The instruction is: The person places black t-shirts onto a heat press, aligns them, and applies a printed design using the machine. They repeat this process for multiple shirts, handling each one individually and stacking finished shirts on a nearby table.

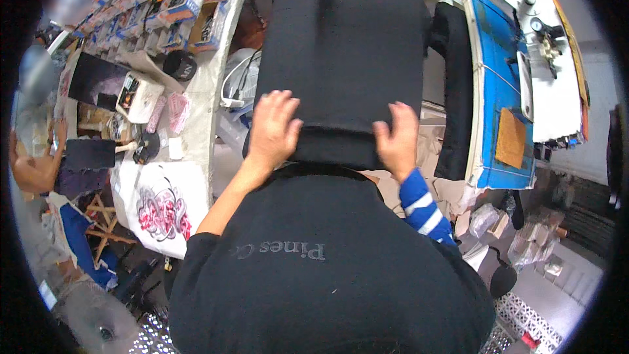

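Note:
Black fabric (pixel 354 52) lies smooth over a broad, long board in front of me, with a fold or band (pixel 334 146) across its near end. On the near left part of the fabric rests my left hand (pixel 274 128), its fingers stretched forward and the thumb apart. My right hand (pixel 398 139) is at the near right edge, thumb spread inward and fingers pointing away; a blue sleeve with white stripes covers that forearm. Neither hand visibly grips anything. Whatever is under the fabric is hidden.
To the right are a narrow black-covered piece (pixel 457 92) and a blue panel (pixel 501 85) with a brown patch. On the left, a table (pixel 203 105) carries a black cap (pixel 179 65), a white container (pixel 139 97) and stacked boxes. Another person's arm (pixel 40 164) shows far left.

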A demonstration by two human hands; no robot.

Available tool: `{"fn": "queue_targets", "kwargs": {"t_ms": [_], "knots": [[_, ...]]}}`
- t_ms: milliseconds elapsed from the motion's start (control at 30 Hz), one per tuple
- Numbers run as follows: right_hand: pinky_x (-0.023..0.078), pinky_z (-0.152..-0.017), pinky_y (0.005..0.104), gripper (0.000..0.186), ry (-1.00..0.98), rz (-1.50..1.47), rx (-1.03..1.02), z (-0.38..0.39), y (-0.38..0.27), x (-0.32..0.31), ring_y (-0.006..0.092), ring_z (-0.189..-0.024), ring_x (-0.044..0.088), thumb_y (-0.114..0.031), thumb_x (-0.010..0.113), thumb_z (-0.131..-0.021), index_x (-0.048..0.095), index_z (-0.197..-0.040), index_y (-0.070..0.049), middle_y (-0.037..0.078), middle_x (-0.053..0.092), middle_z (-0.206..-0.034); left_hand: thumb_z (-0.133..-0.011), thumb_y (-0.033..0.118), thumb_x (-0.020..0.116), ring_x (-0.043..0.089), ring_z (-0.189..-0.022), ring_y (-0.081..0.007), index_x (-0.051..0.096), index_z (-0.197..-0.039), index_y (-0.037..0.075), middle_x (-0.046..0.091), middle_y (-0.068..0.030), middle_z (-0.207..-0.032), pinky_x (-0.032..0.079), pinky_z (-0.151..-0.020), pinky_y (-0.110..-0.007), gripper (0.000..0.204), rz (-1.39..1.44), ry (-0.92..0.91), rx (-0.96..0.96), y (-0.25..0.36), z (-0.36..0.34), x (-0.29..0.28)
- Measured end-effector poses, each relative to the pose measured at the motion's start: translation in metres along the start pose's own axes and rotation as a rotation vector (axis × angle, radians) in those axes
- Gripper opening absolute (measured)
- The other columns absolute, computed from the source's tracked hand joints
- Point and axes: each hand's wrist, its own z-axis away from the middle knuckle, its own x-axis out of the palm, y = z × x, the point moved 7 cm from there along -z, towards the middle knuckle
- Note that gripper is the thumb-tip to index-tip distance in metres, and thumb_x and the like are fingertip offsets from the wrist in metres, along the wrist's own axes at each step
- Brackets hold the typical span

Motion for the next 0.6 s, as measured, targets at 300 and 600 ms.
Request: {"fn": "queue_targets", "kwargs": {"t_ms": [300, 600], "knots": [[0.024, -0.118, 0.0631, 0.06, -0.476, 0.047, -0.494, 0.103, -0.02, 0.013, 0.0372, -0.146, 0.037, -0.024, 0.079, -0.083, 0.06, -0.139, -0.015, 0.012, 0.052, -0.148, -0.087, 0.033, 0.074, 0.037, -0.148, -0.0328, 0.058, -0.138, 0.011, 0.05, -0.0115, -0.151, 0.025, -0.124, -0.055, 0.057, 0.025, -0.39, 0.516, 0.033, 0.088, 0.029], [0.055, -0.072, 0.0351, 0.02, -0.209, -0.433, -0.182, 0.024, -0.054, -0.011, 0.0295, -0.08, 0.071, 0.007, 0.067, -0.087, 0.071, -0.105, 0.0, 0.017, 0.072, -0.091, -0.089, 0.011, 0.062, 0.068, -0.095, -0.0365, 0.073, -0.094, 0.001, 0.072, -0.0183, -0.098, 0.052, -0.087, -0.046, 0.015, -0.098, 0.301, -0.591, -0.19, 0.115, -0.037]]}}
